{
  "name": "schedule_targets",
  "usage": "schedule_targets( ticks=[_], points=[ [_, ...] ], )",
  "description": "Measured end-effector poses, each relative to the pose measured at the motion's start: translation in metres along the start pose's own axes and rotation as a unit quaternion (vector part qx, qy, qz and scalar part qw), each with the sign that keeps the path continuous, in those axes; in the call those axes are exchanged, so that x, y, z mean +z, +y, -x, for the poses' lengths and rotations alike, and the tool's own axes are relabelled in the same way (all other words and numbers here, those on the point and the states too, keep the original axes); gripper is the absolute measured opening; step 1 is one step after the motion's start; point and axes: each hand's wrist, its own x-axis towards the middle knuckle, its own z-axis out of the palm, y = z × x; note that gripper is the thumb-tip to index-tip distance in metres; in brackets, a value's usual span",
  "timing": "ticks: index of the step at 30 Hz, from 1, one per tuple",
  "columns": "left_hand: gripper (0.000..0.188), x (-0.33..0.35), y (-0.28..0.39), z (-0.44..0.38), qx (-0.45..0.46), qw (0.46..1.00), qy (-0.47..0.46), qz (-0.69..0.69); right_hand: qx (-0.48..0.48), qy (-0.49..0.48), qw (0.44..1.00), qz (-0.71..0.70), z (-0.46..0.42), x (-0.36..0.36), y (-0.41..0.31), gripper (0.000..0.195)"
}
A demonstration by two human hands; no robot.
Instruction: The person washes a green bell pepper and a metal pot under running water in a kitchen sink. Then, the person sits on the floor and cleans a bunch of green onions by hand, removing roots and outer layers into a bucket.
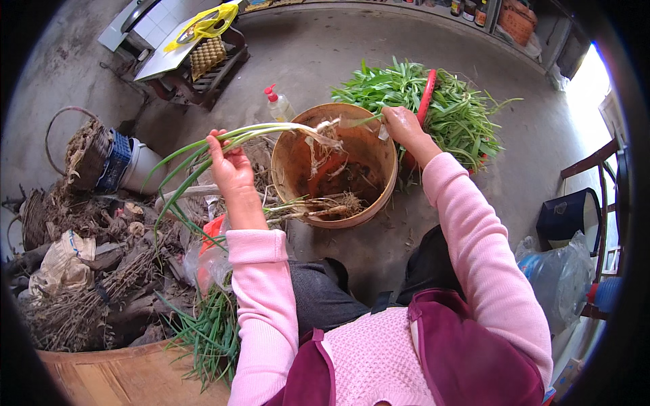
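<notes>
My left hand (231, 170) grips a few scallions (254, 131) by their green stalks. Their pale ends and stringy roots hang over a round tan bucket (280, 195). At the far side of the bucket, my right hand (406, 129) pinches a thin green leaf strip (363, 121) that stretches toward the root ends; whether it is still joined to them is unclear. More scallions (317, 207) lie across the bucket's near rim, roots inward. Dark scraps cover the bucket's inside. By my left forearm lies a larger bunch of scallions (216, 325), partly hidden by my sleeve.
Leafy greens (462, 116) fill a container with a red handle (427, 96) beyond my right hand. Behind the bucket stands a pump bottle (280, 107). Firewood and dry brush (127, 274) are heaped at left. A plastic-wrapped water jug (556, 276) sits at right.
</notes>
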Motion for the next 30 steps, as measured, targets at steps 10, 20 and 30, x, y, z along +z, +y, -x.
schedule_targets(
  ticks=[10,20,30],
  points=[
    [0.015,0.026,-0.027,0.026,-0.001,0.995,0.009,-0.101,-0.144,0.014,0.939,-0.312,-0.010,-0.037,-0.108,0.037],
    [0.017,0.042,-0.038,0.041,-0.062,0.989,-0.051,-0.121,-0.061,0.036,0.960,-0.271,-0.006,-0.017,-0.107,0.010],
    [0.018,0.033,-0.029,0.032,0.049,0.919,-0.057,-0.386,-0.088,0.054,0.953,-0.286,-0.013,-0.014,-0.091,0.007]
  ],
)
